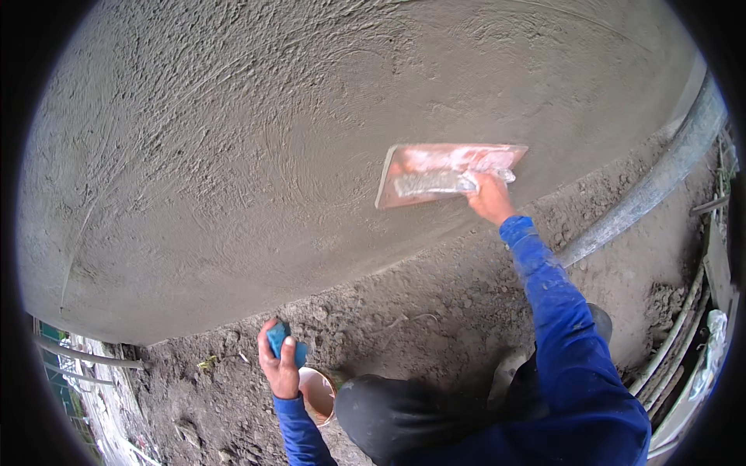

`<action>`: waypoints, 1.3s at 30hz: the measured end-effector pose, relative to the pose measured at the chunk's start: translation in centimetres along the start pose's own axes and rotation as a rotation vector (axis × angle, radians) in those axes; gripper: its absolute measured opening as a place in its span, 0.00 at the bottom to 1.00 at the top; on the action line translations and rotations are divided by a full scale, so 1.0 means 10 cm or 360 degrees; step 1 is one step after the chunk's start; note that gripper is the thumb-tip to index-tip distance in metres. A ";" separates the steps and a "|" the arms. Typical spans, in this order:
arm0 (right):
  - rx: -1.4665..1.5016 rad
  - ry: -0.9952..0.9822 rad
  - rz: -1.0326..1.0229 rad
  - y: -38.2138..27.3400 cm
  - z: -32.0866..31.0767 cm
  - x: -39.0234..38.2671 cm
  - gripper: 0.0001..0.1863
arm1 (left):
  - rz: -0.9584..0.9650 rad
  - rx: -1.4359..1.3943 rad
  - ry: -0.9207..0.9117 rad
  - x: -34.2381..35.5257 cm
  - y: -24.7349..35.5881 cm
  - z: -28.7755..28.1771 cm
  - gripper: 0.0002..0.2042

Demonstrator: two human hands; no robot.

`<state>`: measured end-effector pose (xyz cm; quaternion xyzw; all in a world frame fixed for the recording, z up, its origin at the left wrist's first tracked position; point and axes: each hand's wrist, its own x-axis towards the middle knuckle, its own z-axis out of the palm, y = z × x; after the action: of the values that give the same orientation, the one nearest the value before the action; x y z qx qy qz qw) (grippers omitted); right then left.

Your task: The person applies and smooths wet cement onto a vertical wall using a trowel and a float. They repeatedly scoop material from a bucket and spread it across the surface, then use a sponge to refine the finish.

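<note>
My right hand (491, 199) is closed round the handle of a reddish plastering float (447, 159), whose flat face lies against the wet grey plaster wall (233, 155). Smeared plaster coats the float's handle and back. Lower down on the left, my left hand (281, 366) grips a blue sponge (278, 339) between thumb and fingers, away from the wall. A bucket (317, 392) with a pale inside stands just beside that hand, partly hidden by my hand and knee. Swirled trowel marks cover the wall, rougher at the upper left and smoother around the float.
Loose, lumpy soil (404, 318) runs along the wall's foot. A thick grey pipe (653, 182) slants down at the right. Poles and boards (680, 334) lie at the far right, and thin bars (89, 357) stick out at the lower left. My bent knee (388, 415) is close by.
</note>
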<state>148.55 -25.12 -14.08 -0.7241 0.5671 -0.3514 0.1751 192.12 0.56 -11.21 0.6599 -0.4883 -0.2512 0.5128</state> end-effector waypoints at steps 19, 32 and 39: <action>0.1390 0.0523 0.0224 -1.01 0.18 0.33 0.09 | 0.0041 -0.0083 -0.0113 0.41 0.41 0.69 0.23; 0.2443 0.1247 0.0497 -0.94 -0.03 0.51 0.15 | -0.0283 -0.0002 0.0111 -0.23 -0.05 0.14 0.21; 0.1640 0.0361 0.0352 -1.40 2.04 -0.18 0.12 | -0.0066 -0.0120 0.0000 0.23 0.39 0.78 0.21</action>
<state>172.54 -22.24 -19.59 -0.4378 0.4093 -0.6395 0.4814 184.98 -4.88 -9.92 0.6500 -0.4648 -0.2800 0.5320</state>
